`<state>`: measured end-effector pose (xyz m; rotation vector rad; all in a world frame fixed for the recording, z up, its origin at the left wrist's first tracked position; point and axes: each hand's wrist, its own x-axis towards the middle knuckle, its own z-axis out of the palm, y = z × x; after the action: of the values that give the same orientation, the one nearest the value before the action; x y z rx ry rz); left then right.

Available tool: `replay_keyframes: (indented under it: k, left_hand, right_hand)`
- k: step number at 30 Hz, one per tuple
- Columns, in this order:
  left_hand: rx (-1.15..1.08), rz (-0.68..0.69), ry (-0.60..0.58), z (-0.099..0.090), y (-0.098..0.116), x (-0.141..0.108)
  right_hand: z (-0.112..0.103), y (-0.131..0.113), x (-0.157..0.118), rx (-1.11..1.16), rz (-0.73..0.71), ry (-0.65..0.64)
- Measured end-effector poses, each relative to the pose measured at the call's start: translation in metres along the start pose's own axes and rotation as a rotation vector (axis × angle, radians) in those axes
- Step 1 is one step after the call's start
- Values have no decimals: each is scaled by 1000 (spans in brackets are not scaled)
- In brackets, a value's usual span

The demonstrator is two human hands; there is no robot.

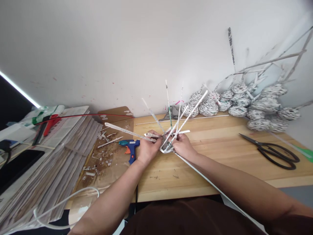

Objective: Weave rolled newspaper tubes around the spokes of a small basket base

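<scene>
Between my hands, over the wooden table, is a small woven paper basket [167, 147] of rolled newspaper strips. Its upright paper sticks [181, 122] fan out upward and to the sides. My left hand [149, 149] is closed on the basket's left side, fingertips partly hidden behind the sticks. On the right side my right hand [183, 146] grips the rim with its fingers curled in among the sticks. A long pale paper strip [207, 181] runs from the basket beneath my right forearm toward the lower right.
Left of my hands lies a blue glue gun [131, 149] beside paper scraps on a brown sheet [107, 163]. A tall newspaper stack [66, 156] stands further left, with a black phone [21, 169] on it. Black scissors [271, 151] lie right; woven paper balls [262, 104] pile against the wall.
</scene>
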<state>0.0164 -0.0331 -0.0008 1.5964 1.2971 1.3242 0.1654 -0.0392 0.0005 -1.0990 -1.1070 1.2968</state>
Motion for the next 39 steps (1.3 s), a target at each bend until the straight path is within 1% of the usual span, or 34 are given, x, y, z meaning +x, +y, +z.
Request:
replay_keyframes:
  k: [2, 5, 8, 10, 11, 12, 13, 15, 16, 17, 18, 19, 21, 23, 25, 27, 31, 34, 36, 39]
  left_hand:
    - [7, 30, 10, 2, 0, -2]
    - [-6, 31, -2, 6, -1, -4]
    - [-31, 27, -17, 8, -3, -5]
    - [-37, 20, -43, 5, -2, -4]
    - [-43, 8, -78, 1, 0, -3]
    - [-51, -12, -138, -4, 2, -1]
    - [-74, -29, -218, -10, 5, 2]
    - [-169, -73, -440, -23, 10, 9]
    - [-209, -95, -521, -29, 12, 12]
    - [-232, -126, -580, -34, 13, 15]
    - [-259, -177, -609, -38, 13, 17]
    - [-291, -238, -605, -40, 13, 19]
    - [-344, -339, -556, -39, 9, 21]
    - [-351, -389, -530, -35, 5, 21]
    - [-336, -380, -517, -30, 2, 20]
    - [-324, -342, -485, -25, 1, 18]
    - [-321, -306, -356, -14, -5, 12]
    - [-320, -288, -299, -9, -8, 9]
    - [-316, -273, -288, -8, -8, 8]
    - [-305, -257, -263, -9, -5, 9]
  right_hand:
    - [2, -3, -2, -10, -37, 20]
    - [2, -5, -6, -57, -66, 18]
    - [2, -3, -6, -42, -48, 47]
    - [0, -1, -4, -14, -33, 76]
    - [-1, 1, -2, -12, -31, 86]
    - [-2, 2, 0, -20, -33, 93]
    - [-3, 3, 2, -31, -37, 96]
    - [-5, 3, 5, -56, -39, 97]
    - [-5, 3, 6, -62, -42, 99]
    - [-6, 3, 6, -69, -43, 95]
    - [-6, 3, 6, -77, -43, 89]
    - [-6, 3, 6, -87, -46, 83]
    - [-5, 3, 4, -112, -50, 59]
    - [-4, 5, 2, -143, -56, 32]
    - [-4, 8, 1, -182, -74, 10]
    - [-4, 11, 0, -224, -92, 3]
    - [-5, 10, -1, -326, -155, 1]
    - [-6, 7, -2, -399, -190, 12]
    - [-7, 7, -1, -418, -182, 29]
    - [-8, 9, 1, -417, -134, 48]
